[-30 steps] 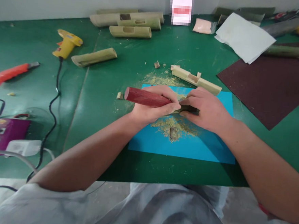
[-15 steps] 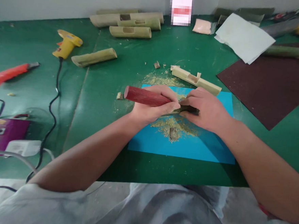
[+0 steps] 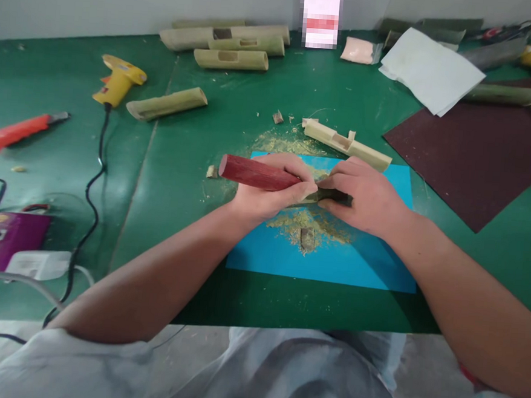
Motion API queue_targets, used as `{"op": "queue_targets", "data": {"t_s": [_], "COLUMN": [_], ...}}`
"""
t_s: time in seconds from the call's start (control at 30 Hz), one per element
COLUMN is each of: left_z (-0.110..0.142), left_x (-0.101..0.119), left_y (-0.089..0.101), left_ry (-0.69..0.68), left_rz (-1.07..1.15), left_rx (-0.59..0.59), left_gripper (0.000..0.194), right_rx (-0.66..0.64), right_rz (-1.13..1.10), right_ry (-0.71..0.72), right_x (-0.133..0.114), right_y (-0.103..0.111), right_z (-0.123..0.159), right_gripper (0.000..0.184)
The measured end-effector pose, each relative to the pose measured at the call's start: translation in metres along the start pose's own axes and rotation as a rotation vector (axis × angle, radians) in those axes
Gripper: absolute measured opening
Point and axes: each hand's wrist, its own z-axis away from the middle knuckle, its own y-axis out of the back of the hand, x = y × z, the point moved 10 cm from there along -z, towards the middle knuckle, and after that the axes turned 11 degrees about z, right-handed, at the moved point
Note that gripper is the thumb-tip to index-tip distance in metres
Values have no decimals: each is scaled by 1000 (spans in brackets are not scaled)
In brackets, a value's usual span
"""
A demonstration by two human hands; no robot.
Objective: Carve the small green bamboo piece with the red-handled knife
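Observation:
My left hand (image 3: 273,184) is wrapped round the thick red wooden handle (image 3: 260,173) of a carving tool, the butt end pointing left. Beyond the thumb a dark, narrow piece (image 3: 336,196) runs right, under the fingers of my right hand (image 3: 370,194); it looks like the tool's blade, though the fingers cover much of it. A pale strip of bamboo (image 3: 306,200) shows just below the fingertips of both hands. Yellowish shavings (image 3: 322,226) and a small brown chip (image 3: 307,239) lie on the blue sheet (image 3: 261,262) beneath.
A cut bamboo piece (image 3: 364,152) lies behind my hands. Notched bamboo tubes (image 3: 232,59) sit near the wall. To the left are a yellow glue gun (image 3: 119,82), a red-handled cutter (image 3: 18,134) and a purple power box (image 3: 21,236). White paper (image 3: 431,71) overlaps a dark brown sheet (image 3: 477,165).
Both hands keep the same grip and nearly the same place. The whole view has shifted very slightly.

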Motion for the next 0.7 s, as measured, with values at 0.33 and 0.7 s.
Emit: {"op": "queue_targets", "data": {"t_s": [0.33,0.7], "left_z": [2,-2], "left_x": [-3,0], "left_y": [0,-5], "left_ry": [10,39], "left_rz": [10,19], "left_rx": [-7,-25], "left_gripper": [24,18], "right_rx": [13,3], "right_rz": [-16,-22], "right_ry": [-14,-27], "right_x": [0,1], "right_y": [0,-1], "right_z": [-1,0], "right_gripper": [15,15]}}
